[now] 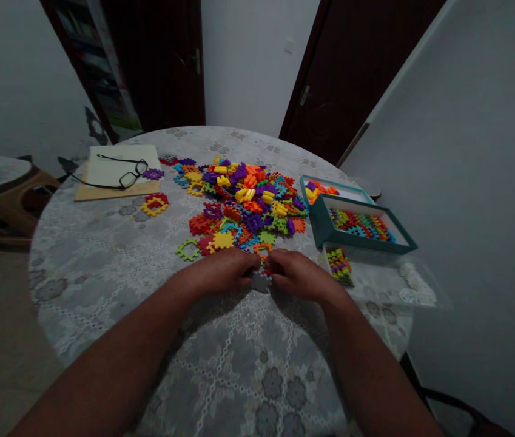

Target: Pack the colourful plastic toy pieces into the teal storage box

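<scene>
My left hand (pixel 235 267) and my right hand (pixel 294 273) meet at the near edge of a heap of plastic interlocking blocks (pixel 252 200). Both have their fingers closed in a pinch, the fingertips almost touching. At the right fingertips a bit of a red interlocking block (pixel 267 272) shows. Below the fingertips lies a grey notched shape (pixel 261 281); whether it is a block or the cloth's pattern I cannot tell. What the left fingers pinch is hidden. Just beyond are an orange open-centred block (pixel 263 247), a yellow block (pixel 221 241) and a green open-centred block (pixel 187 249).
Eyeglasses (pixel 128 178) rest on a pad of paper (pixel 97 192) at the back left. Red and yellow blocks (pixel 154 206) lie apart nearby. To the right stand a teal box (pixel 323 224) with rows of blocks, its teal lid (pixel 366 197) and a clear tray (pixel 384 294).
</scene>
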Action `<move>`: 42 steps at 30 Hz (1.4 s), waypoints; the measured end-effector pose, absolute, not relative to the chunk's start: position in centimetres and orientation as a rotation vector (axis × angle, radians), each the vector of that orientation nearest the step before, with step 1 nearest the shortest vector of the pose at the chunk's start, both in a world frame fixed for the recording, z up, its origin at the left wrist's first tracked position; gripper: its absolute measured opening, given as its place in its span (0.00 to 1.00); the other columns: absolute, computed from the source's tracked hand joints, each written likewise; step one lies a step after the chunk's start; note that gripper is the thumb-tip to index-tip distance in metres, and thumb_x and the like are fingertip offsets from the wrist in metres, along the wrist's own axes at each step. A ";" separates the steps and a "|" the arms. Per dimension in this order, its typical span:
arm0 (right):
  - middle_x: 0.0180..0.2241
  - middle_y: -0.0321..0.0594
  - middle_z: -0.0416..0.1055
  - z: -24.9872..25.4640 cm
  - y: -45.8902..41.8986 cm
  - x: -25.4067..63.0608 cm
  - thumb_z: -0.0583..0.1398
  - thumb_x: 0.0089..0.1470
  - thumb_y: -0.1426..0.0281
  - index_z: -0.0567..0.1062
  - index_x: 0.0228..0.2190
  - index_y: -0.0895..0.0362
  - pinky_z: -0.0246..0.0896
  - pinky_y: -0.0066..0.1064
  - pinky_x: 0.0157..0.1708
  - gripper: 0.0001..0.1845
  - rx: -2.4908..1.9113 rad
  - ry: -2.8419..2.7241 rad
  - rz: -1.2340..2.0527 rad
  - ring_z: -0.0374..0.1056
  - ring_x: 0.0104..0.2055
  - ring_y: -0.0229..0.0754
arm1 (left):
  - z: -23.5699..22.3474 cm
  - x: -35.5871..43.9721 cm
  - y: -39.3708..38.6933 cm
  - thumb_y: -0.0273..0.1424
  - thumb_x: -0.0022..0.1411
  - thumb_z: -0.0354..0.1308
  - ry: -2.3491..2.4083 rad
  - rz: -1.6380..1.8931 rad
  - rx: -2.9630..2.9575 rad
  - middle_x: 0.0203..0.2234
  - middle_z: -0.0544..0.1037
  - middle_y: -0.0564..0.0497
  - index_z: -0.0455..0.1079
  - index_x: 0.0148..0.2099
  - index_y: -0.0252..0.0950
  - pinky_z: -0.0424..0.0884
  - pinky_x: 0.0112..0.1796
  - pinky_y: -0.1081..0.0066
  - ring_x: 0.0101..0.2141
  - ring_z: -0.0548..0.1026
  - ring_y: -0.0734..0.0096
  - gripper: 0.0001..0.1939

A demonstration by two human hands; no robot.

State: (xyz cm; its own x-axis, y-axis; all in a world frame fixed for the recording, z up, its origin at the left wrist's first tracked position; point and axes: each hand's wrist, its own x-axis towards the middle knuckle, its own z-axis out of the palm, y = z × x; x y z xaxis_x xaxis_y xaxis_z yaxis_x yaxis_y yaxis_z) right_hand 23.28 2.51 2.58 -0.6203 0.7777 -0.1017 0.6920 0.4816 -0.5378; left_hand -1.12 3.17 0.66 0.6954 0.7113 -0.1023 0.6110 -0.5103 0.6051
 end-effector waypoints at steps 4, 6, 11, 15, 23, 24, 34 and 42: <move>0.31 0.32 0.71 2.8 2.5 23.7 0.62 0.59 0.76 0.72 0.33 0.55 0.54 0.28 0.34 0.05 -1.252 -2.504 0.942 0.64 0.34 0.38 | 0.4 -0.8 3.0 0.26 0.60 0.63 0.992 0.232 2.283 0.40 0.86 0.49 0.79 0.52 0.46 0.69 0.40 0.65 0.40 0.80 0.57 0.19; 0.31 0.31 0.72 2.8 2.7 24.2 0.61 0.61 0.74 0.74 0.35 0.54 0.57 0.28 0.35 0.02 -1.207 -2.443 1.111 0.66 0.33 0.38 | 0.3 -0.7 3.0 0.26 0.61 0.63 0.968 0.236 2.301 0.39 0.86 0.49 0.80 0.52 0.46 0.69 0.40 0.65 0.39 0.81 0.57 0.18; 0.37 0.35 0.78 2.5 3.6 25.9 0.59 0.65 0.72 0.77 0.41 0.53 0.64 0.30 0.40 0.06 -1.275 -2.338 1.121 0.73 0.39 0.41 | 0.7 -0.4 2.8 0.27 0.64 0.62 0.972 0.196 2.361 0.39 0.85 0.47 0.79 0.43 0.42 0.69 0.39 0.65 0.39 0.80 0.57 0.07; 0.45 0.46 0.79 1.5 4.1 26.3 0.62 0.66 0.69 0.77 0.46 0.57 0.64 0.35 0.49 0.08 -1.597 -2.380 0.594 0.74 0.47 0.47 | 1.2 -0.1 2.7 0.27 0.64 0.64 1.019 0.168 2.377 0.39 0.84 0.47 0.77 0.41 0.40 0.68 0.39 0.66 0.39 0.79 0.57 0.03; 0.43 0.43 0.77 1.2 3.6 25.2 0.70 0.59 0.64 0.75 0.41 0.55 0.56 0.31 0.38 0.13 -1.719 -2.507 0.582 0.70 0.42 0.46 | 0.5 -0.3 2.8 0.29 0.64 0.65 1.046 0.199 2.349 0.41 0.84 0.47 0.77 0.43 0.41 0.69 0.41 0.65 0.41 0.80 0.55 0.05; 0.41 0.41 0.77 1.5 3.6 25.3 0.70 0.59 0.65 0.73 0.40 0.54 0.54 0.31 0.36 0.12 -1.730 -2.492 0.613 0.69 0.40 0.45 | 0.5 -0.3 2.9 0.30 0.65 0.64 1.050 0.201 2.347 0.40 0.84 0.46 0.77 0.43 0.41 0.69 0.41 0.65 0.41 0.80 0.55 0.04; 0.33 0.34 0.72 2.9 3.6 26.2 0.63 0.63 0.74 0.71 0.35 0.54 0.52 0.29 0.35 0.05 -1.408 -2.575 1.010 0.64 0.34 0.39 | 0.7 0.1 2.8 0.29 0.67 0.62 1.156 0.095 2.323 0.41 0.83 0.46 0.74 0.45 0.40 0.67 0.39 0.65 0.42 0.80 0.56 0.04; 0.32 0.32 0.71 2.4 3.4 25.3 0.65 0.58 0.74 0.72 0.34 0.55 0.52 0.29 0.34 0.05 -1.278 -2.601 1.046 0.64 0.34 0.38 | 1.0 -0.2 2.4 0.28 0.65 0.65 1.178 0.152 2.237 0.40 0.83 0.50 0.66 0.61 0.42 0.67 0.37 0.68 0.41 0.80 0.59 0.24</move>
State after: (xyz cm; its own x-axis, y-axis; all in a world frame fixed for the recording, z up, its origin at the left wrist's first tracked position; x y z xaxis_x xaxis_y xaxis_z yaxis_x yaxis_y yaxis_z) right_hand 25.32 3.43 2.42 -0.6542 0.7205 -0.2300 0.6792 0.4259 -0.5977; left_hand -0.21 2.41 1.04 0.5995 0.7822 -0.1698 0.7137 -0.4264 0.5556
